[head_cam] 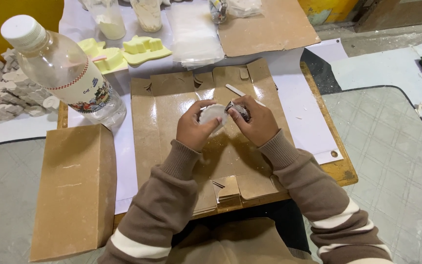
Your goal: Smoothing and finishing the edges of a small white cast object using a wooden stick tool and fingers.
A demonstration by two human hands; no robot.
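Above the middle of the flattened cardboard sheet (pixel 172 117), a white cast disc (pixel 213 116) is gripped in the left hand (pixel 194 128) while a small dark abrasive scrap (pixel 238 110), pinched in the right hand (pixel 256 122), is best drawn lightly along its rim, a wooden stick (pixel 236 91) lying beyond.

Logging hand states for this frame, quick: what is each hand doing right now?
Left hand: closed around a round white piece.
Right hand: fingers pinched on a small dark scrap pressed against the white piece.
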